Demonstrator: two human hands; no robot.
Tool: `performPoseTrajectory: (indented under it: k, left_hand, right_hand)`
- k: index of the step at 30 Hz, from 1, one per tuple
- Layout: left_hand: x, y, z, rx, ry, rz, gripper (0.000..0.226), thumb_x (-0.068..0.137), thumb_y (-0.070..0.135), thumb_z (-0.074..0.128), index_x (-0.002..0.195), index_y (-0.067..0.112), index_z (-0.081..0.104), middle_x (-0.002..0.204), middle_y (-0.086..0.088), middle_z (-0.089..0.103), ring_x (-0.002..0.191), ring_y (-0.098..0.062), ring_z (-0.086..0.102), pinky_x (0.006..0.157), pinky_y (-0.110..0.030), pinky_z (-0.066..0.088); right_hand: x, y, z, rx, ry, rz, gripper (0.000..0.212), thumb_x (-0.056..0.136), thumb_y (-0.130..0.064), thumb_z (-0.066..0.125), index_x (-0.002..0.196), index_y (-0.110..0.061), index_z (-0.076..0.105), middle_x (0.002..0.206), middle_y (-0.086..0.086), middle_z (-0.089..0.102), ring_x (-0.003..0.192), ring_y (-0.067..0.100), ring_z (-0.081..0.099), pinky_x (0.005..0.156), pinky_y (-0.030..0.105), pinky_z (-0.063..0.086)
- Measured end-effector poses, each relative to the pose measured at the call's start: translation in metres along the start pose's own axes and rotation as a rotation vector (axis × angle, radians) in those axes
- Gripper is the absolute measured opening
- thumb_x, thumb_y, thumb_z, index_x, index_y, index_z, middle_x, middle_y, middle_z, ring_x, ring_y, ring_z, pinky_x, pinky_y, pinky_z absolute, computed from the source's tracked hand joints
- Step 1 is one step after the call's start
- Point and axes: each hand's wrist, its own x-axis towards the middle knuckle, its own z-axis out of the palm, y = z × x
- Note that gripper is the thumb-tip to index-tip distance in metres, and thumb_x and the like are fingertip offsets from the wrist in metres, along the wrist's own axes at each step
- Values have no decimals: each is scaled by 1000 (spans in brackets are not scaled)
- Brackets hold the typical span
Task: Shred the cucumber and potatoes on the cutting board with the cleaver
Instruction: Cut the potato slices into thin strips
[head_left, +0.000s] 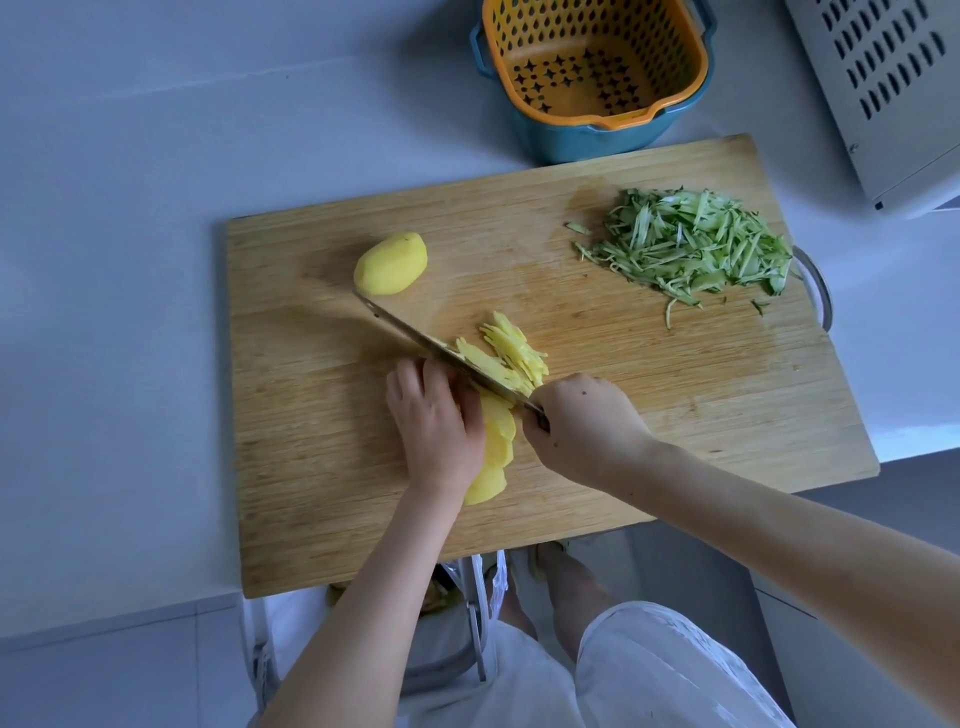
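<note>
Right hand (582, 421) grips cleaver (441, 353), blade on fanned potato slices (496, 441) held down by left hand (436, 421), fingers bent, mid-board (649, 415); cucumber (691, 249) lies shredded at far right corner, whole potato (390, 264) uncut far left; next, judged: thin even cuts, left hand backing off.

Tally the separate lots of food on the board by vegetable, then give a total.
Potato: 3 (uncut piece, slices, potato shreds)
Cucumber: 1 (cucumber shreds)
Total: 4
</note>
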Motion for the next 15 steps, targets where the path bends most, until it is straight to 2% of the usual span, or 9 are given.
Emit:
performPoseTrajectory:
  k: [4, 9, 15]
  left_hand:
    - [0, 1, 0, 1, -12, 9, 8, 84, 10, 48, 80, 5, 52, 89, -18, 49, 83, -31, 45, 82, -40, 36]
    - [1, 1, 0, 8, -19, 15, 11, 84, 10, 45, 80, 4, 53, 89, -19, 50, 83, -35, 48, 79, -43, 41]
    - [0, 0, 2, -9, 2, 23, 11, 83, 8, 45, 82, 2, 54, 90, -18, 51, 84, -29, 42, 77, -39, 36]
  right_hand:
    - [-2, 2, -2, 12, 39, 2, 43, 95, -23, 38, 53, -14, 31, 53, 0, 35, 46, 17, 33, 42, 25, 21]
    - [-20, 9, -13, 64, 54, 36, 41, 94, -23, 41, 55, -13, 35, 50, 0, 36, 42, 16, 30, 40, 25, 19]
    - [-26, 5, -11, -24, 3, 28, 40, 95, -26, 37, 57, -14, 36, 53, 0, 38, 43, 16, 32, 40, 25, 21]
